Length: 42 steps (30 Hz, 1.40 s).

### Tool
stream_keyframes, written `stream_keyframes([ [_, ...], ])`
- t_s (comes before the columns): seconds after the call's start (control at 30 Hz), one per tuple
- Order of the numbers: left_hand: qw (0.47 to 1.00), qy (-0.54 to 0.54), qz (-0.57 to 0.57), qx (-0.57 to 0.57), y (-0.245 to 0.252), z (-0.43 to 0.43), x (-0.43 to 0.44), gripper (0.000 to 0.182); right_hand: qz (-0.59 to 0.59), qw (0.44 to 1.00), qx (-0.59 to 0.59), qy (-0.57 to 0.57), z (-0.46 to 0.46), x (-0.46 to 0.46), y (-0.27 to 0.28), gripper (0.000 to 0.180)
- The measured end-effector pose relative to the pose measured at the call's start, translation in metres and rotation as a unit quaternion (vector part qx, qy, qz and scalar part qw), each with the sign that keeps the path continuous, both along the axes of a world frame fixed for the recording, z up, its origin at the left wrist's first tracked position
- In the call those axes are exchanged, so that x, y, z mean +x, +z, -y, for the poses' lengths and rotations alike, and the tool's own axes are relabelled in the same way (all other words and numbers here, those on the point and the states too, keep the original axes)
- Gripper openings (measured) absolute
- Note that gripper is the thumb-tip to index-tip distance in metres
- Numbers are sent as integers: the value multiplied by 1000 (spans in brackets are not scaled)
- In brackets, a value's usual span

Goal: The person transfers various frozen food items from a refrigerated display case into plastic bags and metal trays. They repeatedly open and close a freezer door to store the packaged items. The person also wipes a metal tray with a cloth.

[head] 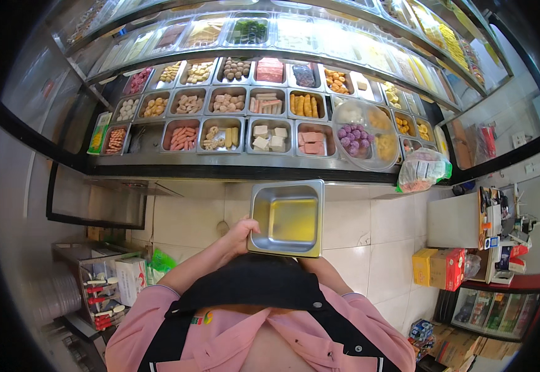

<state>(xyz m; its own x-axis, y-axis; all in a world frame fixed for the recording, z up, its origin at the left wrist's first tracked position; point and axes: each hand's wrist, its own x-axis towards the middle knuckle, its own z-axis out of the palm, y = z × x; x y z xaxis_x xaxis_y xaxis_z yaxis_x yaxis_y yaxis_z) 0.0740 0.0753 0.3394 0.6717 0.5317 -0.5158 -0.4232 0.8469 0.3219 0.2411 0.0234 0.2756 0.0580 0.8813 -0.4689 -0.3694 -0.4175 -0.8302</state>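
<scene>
A square stainless steel food pan [261,191] is held level in front of my apron, apart from the display case. My left hand [242,235] grips its left wall, with the thumb hooked over the rim. My right hand is hidden behind the pan; only the right forearm [328,274] shows. Yellow colour covers the pan's floor, and I cannot tell whether it is liquid or a reflection. Just beyond stand steel pans of white tofu blocks [269,137], pink luncheon meat [311,142], small sausages [184,136] and fried sticks [304,106].
A round divided plastic tray [365,160] with purple balls [354,139] rests over several pans at the right. Beside it, a plastic bag of food [423,169] overhangs the case's black front edge [232,173]. Cardboard boxes [444,269] stand on the tiled floor [349,232].
</scene>
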Motion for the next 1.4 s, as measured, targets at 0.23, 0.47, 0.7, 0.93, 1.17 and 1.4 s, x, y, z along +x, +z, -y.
stream_keyframes([
  [0.23,967,118,-216,66,8,-12,-19,34,47,978,-92,-181,-37,89,47,66],
  [0.47,911,155,-350,153,-10,-22,-15,13,235,971,53,-5,-44,48,138,29],
  [0.7,927,96,-307,194,3,-22,-9,14,654,723,193,106,-79,-49,64,29],
  [0.93,920,141,-310,192,8,-28,-32,13,314,878,196,305,-78,-61,50,10],
  [1.17,909,166,-302,233,9,-30,-44,13,764,565,272,150,-99,-56,54,4],
  [1.4,925,130,-316,166,0,-39,-71,16,520,798,299,61,-117,-125,35,16],
])
